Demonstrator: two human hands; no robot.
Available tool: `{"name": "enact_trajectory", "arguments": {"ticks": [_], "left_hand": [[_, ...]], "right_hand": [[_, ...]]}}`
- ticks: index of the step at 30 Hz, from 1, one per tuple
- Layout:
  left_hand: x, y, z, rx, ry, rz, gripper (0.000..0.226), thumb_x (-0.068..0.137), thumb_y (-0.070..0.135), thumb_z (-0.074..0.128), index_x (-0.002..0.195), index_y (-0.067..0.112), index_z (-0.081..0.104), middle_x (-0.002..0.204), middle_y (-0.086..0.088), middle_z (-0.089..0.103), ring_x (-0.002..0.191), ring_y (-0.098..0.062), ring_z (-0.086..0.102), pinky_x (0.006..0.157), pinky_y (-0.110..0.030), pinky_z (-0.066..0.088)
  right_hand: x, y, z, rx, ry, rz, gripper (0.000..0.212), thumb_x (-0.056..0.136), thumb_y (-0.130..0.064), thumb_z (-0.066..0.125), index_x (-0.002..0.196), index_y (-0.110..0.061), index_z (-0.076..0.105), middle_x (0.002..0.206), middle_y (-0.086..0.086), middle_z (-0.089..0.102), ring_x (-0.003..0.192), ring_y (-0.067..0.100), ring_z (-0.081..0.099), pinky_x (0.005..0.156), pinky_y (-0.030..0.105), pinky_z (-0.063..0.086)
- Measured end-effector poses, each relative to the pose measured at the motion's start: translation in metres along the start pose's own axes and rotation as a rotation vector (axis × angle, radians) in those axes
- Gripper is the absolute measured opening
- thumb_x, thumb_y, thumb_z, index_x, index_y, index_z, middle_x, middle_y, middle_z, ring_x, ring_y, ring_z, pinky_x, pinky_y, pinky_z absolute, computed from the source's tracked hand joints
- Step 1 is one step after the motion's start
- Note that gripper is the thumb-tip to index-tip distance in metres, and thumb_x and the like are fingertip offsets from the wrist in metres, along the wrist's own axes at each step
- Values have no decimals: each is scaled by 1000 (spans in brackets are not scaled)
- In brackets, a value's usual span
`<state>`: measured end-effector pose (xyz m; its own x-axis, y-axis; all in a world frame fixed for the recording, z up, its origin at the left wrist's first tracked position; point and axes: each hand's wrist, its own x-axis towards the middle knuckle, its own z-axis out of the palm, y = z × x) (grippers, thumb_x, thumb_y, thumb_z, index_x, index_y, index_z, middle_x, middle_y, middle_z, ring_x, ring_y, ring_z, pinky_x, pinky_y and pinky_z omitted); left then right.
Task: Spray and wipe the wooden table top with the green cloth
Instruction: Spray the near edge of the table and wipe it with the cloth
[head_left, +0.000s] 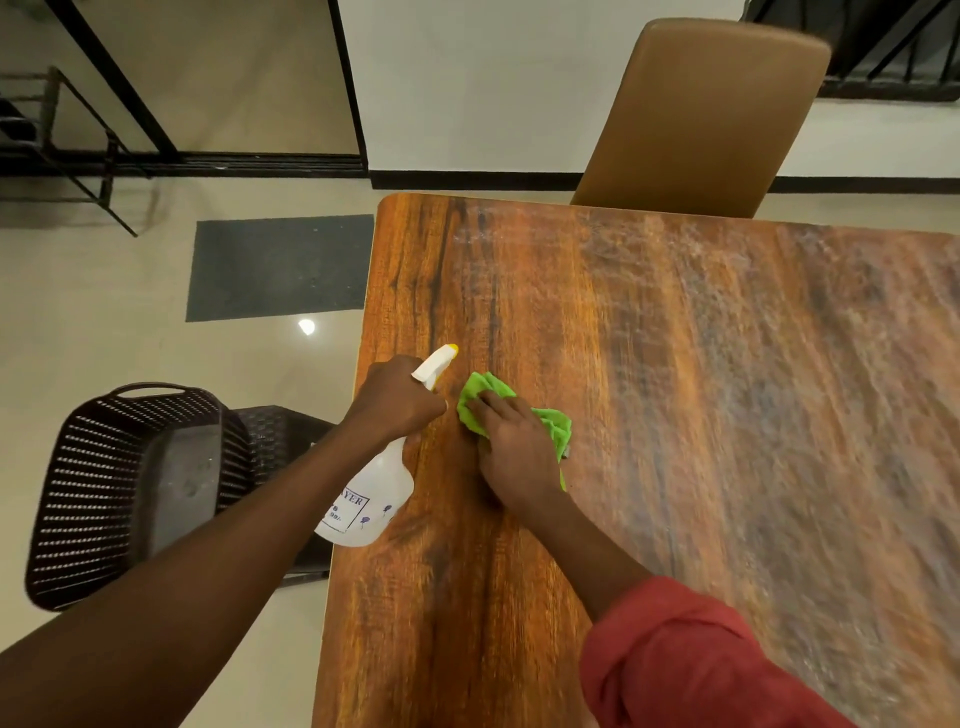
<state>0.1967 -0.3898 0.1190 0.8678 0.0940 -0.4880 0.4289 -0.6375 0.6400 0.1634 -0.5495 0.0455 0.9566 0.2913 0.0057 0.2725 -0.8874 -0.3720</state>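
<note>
Over by the left edge of the desk (675, 364), our right fingers (488, 408) lie fairly straight and flat on top of the green cloth (551, 425), pressing it onto the wood rather than bunching it, so the right hand (511, 454) works as a flat pad. Just beside it, our left fingers (428, 410) are curled round the neck of the spray bottle (363, 499). The left hand (397, 397) is clamped on it, the nozzle points out over the desk, and the body hangs tilted over the edge. We reckon we're in the wiping bit. To do it well we'd keep the palm flat, push along the grain in overlapping passes, and work from this side toward the hazy, streaky patch further right. We'd also hold the bottle clear so it doesn't drag. Count-wise: one cloth, one bottle, one desk, two chairs (a tan chair (701, 119) at the far side, a dark woven chair (130, 483) down left), one dark mat (280, 267) on the floor.
</note>
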Motion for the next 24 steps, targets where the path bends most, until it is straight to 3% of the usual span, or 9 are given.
{"name": "enact_trajectory", "arguments": {"ticks": [6, 9, 12, 15, 20, 24], "left_hand": [[5, 8, 1, -12, -5, 4, 38, 81, 14, 71, 115, 3, 58, 98, -16, 60, 78, -23, 55, 56, -28, 40], [8, 14, 4, -17, -4, 10, 39, 84, 16, 70, 118, 4, 57, 97, -14, 58, 73, -18, 54, 50, -23, 37], [11, 15, 6, -9, -2, 4, 43, 84, 18, 71, 121, 4, 55, 102, -14, 59, 75, -19, 56, 49, -22, 37], [12, 12, 8, 2, -2, -6, 47, 84, 18, 71, 126, 6, 52, 111, -16, 60, 84, -23, 57, 52, -22, 41], [16, 14, 10, -10, -9, -10, 41, 83, 14, 70, 120, 5, 56, 104, -15, 61, 82, -26, 61, 57, -28, 49], [25, 26, 8, -11, -8, -12, 40, 83, 13, 71, 120, 4, 57, 98, -12, 59, 80, -24, 60, 58, -28, 50]], "right_hand": [[-53, -6, 6, 51, 9, -102, 48, 71, -10, 73, 119, -16, 65, 122, 2, 63, 109, 24, 57, 87, 38, 51], [-35, 2, 1, 14, 28, -85, 48, 69, -8, 74, 116, -15, 67, 120, 3, 65, 106, 26, 59, 85, 39, 52], [-2, 9, -4, 18, 15, 9, 40, 80, -12, 58, 120, -11, 65, 124, 7, 63, 110, 31, 56, 83, 43, 54], [9, 10, -6, 50, -2, 38, 49, 84, -24, 36, 122, -10, 63, 128, 7, 61, 114, 32, 53, 85, 43, 51], [-1, 19, -11, 137, 81, 72, 41, 77, -6, 60, 117, -13, 67, 121, 2, 65, 105, 27, 56, 83, 42, 52], [14, 37, -35, 171, 265, 183, 39, 74, -8, 63, 113, -15, 70, 115, 2, 68, 102, 24, 58, 86, 33, 47]]}}
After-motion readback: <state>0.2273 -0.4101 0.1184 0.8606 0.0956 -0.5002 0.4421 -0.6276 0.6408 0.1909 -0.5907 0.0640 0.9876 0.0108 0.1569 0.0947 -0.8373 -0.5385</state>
